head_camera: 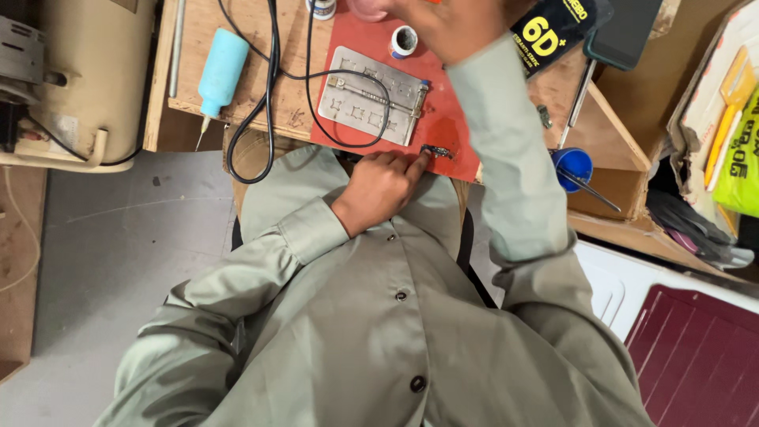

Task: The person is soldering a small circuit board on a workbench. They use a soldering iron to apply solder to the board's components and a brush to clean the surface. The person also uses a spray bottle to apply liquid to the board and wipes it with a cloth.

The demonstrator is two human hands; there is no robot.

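Note:
My left hand rests at the near edge of a red mat, fingers curled, with its fingertips pinching a small dark metal part against the mat. My right hand reaches to the far end of the mat and is cut off by the top of the view. A pinkish round object sits beside its fingers; whether it holds that is unclear. A grey metal holder plate lies on the mat between both hands, with a small white round pot beyond it.
Black cables loop over the wooden bench and the plate. A light blue squeeze bottle lies at left beside a beige machine. At right are a blue cup, a black packet, a dark phone and a maroon panel.

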